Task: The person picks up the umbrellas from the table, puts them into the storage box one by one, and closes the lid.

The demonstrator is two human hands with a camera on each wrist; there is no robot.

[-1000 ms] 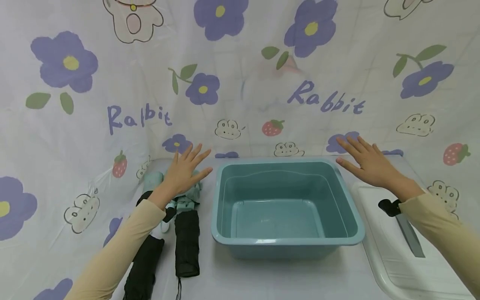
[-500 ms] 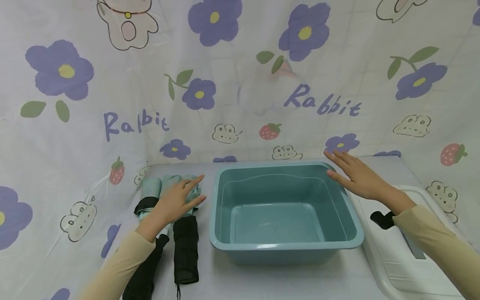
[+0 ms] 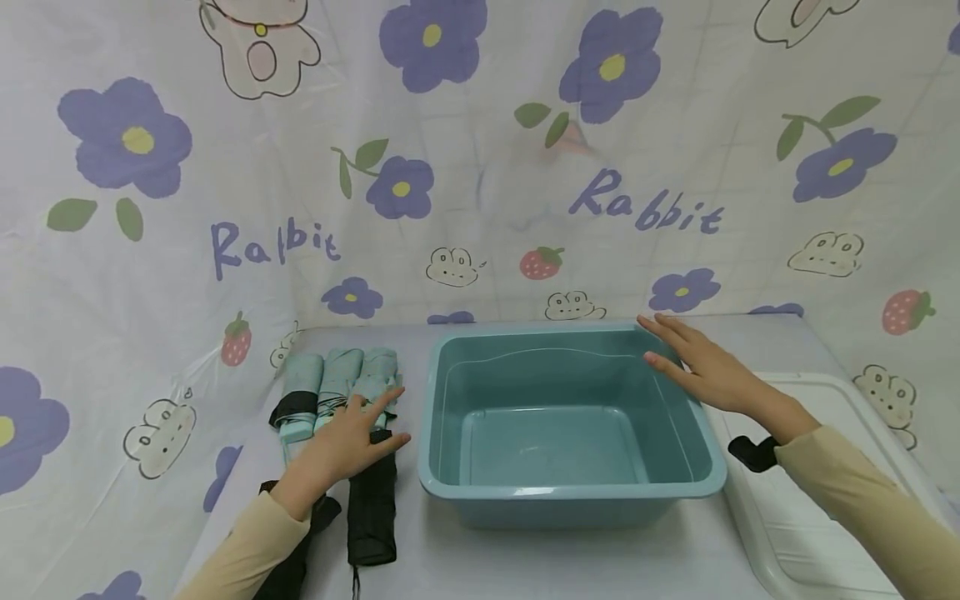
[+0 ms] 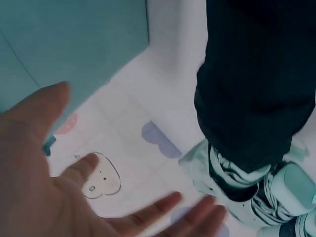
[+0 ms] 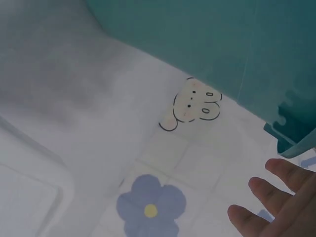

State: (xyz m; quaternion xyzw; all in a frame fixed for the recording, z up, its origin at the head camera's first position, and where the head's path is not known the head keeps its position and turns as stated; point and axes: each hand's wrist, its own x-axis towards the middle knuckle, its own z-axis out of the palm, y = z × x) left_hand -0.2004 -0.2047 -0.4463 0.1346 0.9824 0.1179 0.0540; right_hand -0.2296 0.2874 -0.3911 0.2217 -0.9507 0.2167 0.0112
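Lowered now, fingers extended, empty: left hand (image 3: 337, 442) near lower-left mint bundles (image 3: 341, 371), palm seen only in wrist view; right hand (image 3: 712, 368) beside basin (image 3: 562, 510).

We see a white backdrop cloth (image 3: 495, 150) printed with purple flowers (image 3: 611, 67), red strawberries (image 3: 540, 264), outlined rabbits (image 3: 452, 267), purple lettering (image 3: 647, 204); pale tabletop (image 3: 585, 562) in front.

smooth, glossy plastic tub (image 3: 573, 493)

- Left sleeve (image 3: 243, 557): long, plain beige, cuff ending at the wrist.
- Right sleeve (image 3: 866, 504): matching beige, likewise wrist-length.
- Black fitting (image 3: 752, 454): small, rounded outer end, beside the right cuff.
- Left hand (image 3: 341, 443), right hand (image 3: 708, 367): bare.
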